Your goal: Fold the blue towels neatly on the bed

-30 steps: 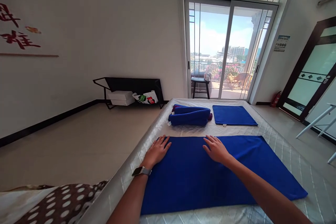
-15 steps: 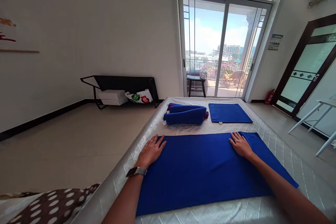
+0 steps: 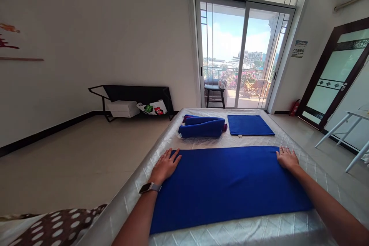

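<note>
At corners of the blue cloth (image 3: pixel 225 188), left fingers (image 3: pixel 174 155) and right fingers (image 3: pixel 284 153) spread flat, mattress (image 3: pixel 311 159) beyond.

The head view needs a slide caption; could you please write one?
Left hand and right hand at far corners of a blue cloth on a mattress.

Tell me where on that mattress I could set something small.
Bare mattress borders the spread blue cloth on its near side and, in a narrow strip, separates it from the blue bundle. The far end is more crowded: bundle and smaller flat cloth lie close together.
</note>
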`<state>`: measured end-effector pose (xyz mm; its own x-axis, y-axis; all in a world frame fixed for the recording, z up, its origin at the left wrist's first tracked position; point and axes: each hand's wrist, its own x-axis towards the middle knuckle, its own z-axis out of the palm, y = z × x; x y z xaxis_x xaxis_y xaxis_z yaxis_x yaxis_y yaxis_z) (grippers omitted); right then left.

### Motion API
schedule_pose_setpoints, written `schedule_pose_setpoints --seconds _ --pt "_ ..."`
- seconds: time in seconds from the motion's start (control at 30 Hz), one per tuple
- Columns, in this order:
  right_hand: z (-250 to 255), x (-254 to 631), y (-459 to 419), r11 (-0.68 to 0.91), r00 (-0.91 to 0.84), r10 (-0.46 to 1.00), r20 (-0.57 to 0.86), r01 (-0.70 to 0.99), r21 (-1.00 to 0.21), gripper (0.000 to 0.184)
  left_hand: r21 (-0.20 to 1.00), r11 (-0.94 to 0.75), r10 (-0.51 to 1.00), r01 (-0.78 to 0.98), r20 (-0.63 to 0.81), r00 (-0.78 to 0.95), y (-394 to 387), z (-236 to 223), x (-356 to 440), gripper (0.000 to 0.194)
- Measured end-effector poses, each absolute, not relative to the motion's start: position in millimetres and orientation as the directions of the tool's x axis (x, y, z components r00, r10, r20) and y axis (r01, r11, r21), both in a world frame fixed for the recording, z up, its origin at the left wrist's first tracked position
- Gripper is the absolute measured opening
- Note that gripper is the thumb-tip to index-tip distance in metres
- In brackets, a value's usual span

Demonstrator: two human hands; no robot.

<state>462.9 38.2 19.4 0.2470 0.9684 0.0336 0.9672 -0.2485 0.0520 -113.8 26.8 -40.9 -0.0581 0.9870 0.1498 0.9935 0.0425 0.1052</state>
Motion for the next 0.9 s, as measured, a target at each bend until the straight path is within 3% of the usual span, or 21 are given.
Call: schedule_pose_setpoints --seconds 0.07,0.17,0.33,0.43,0.63,0.9 --pt "29 441 41 -0.221 0.212 0.970 0.122 0.973 0.067 0.062 0.117 0.053 0.986 0.992 0.151 -0.070 26 -40 -112 0.058" --pt "39 377 39 -0.029 0.020 0.974 0.226 0.999 0.036 0.062 0.122 0.041 0.985 0.992 0.160 -0.061 25 -39 -111 0.057" --pt "32 233 15 0.426 -0.402 0.902 0.157 0.888 -0.174 0.059 0.110 0.039 0.986 0.993 0.159 -0.057 25 -39 -111 0.057" --pt "19 182 4 0.528 -0.521 0.847 0.107 0.803 -0.275 0.064 0.103 0.038 0.986 0.994 0.159 -0.054 25 -38 -112 0.056" --pt "8 207 14 0.430 -0.451 0.893 0.007 0.848 -0.310 0.068 0.095 0.044 0.986 0.994 0.155 -0.059 27 -40 -114 0.056" --pt "10 386 37 0.068 -0.072 0.997 -0.025 0.989 -0.135 0.064 0.061 0.043 0.987 0.997 0.149 -0.052 27 -42 -114 0.057"
